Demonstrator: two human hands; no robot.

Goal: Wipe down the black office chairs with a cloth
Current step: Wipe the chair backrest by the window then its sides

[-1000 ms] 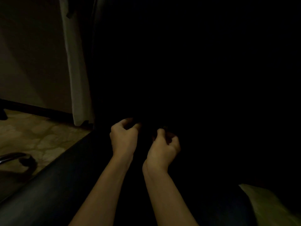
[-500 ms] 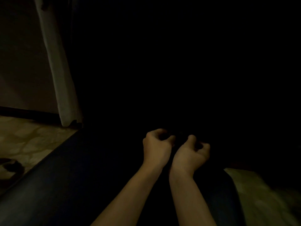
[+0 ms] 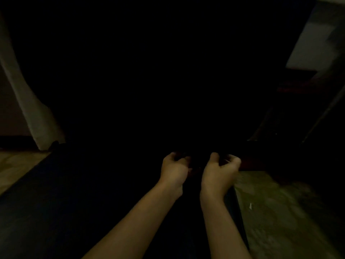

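Curling over the black chair, both hands hide whatever they pinch in darkness

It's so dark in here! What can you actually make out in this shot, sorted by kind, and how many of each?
Hands: 2, the left hand and the right hand, fingers curled; what they hold is too dark to tell
Black chair surface: 1
Pale curtain: 1
Patterned floor: 1
Total: 5
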